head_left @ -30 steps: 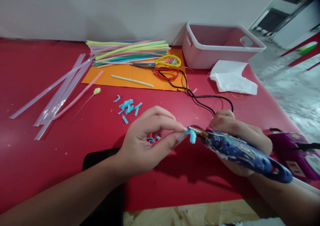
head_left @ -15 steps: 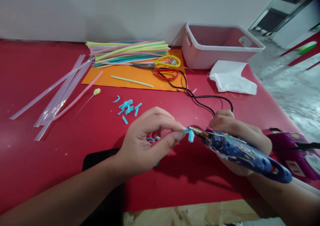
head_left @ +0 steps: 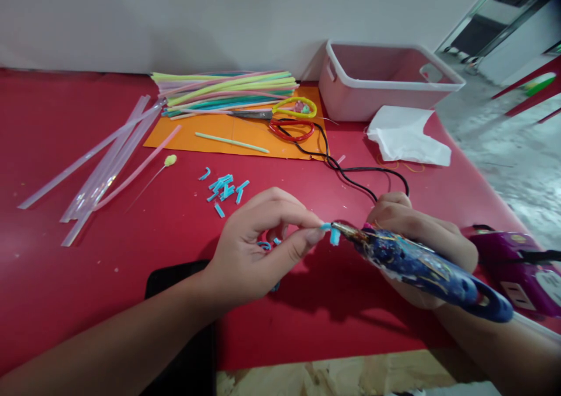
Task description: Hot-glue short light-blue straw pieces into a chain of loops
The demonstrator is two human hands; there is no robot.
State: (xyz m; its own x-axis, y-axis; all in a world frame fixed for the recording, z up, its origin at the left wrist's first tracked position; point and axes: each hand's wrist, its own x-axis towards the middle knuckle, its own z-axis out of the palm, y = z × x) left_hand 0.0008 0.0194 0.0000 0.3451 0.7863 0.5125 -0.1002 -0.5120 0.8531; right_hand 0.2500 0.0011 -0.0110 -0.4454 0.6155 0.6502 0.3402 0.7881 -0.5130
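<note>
Between thumb and forefinger, my left hand (head_left: pixel 263 244) pinches a small blue pipe cleaner piece (head_left: pixel 335 236). My right hand (head_left: pixel 421 238) is wrapped round a worn blue hot glue gun (head_left: pixel 421 267), its metal nozzle touching or almost touching that piece. Whether glue is coming out cannot be made out. Several cut blue pieces (head_left: pixel 225 187) lie on the red tabletop (head_left: pixel 109 302) beyond my left hand, and a few more show behind its fingers. A thin stem with a yellow fuzzy tip (head_left: pixel 170 160) rests farther left.
Bundled coloured pipe cleaners (head_left: pixel 228 89) and scissors (head_left: pixel 293 130) lie on an orange sheet (head_left: pixel 175 142). Clear glue sticks (head_left: pixel 114 162) are at left. A pink bin (head_left: pixel 359 101), white paper (head_left: pixel 407 136), black cord (head_left: pixel 350 174), purple power box (head_left: pixel 521 273) and black flat object (head_left: pixel 188 337) surround my hands.
The blue piece has turned slightly at the nozzle, and its bent end hangs a little differently. Both hands have stayed almost in place.
</note>
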